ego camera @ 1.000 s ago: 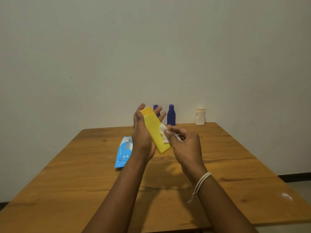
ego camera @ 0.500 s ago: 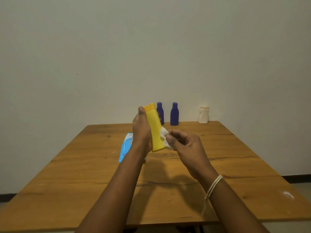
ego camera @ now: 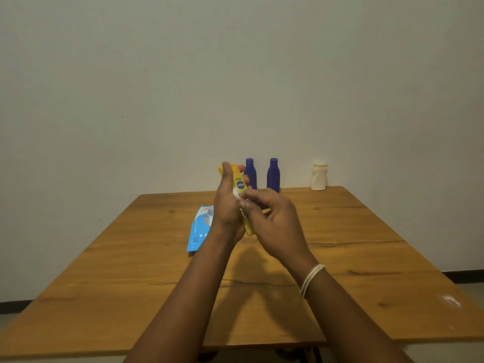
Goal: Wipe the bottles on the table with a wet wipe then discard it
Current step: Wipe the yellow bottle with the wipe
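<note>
Left hand (ego camera: 227,203) wrapped around a yellow bottle (ego camera: 240,184), thumb up along its near edge, fingertips curling over the far side. Right hand (ego camera: 272,221) curled, pinching a small white wipe (ego camera: 236,193) against the bottle's front, just below a blue oval label. Bottle held above the table (ego camera: 340,244), nearly upright, cap end up and tilted slightly left, long axis close to vertical. Behind it on the table, two blue bottles (ego camera: 273,175) and a white bottle (ego camera: 319,176); a blue wipe packet (ego camera: 200,227) lying flat to the left.
</note>
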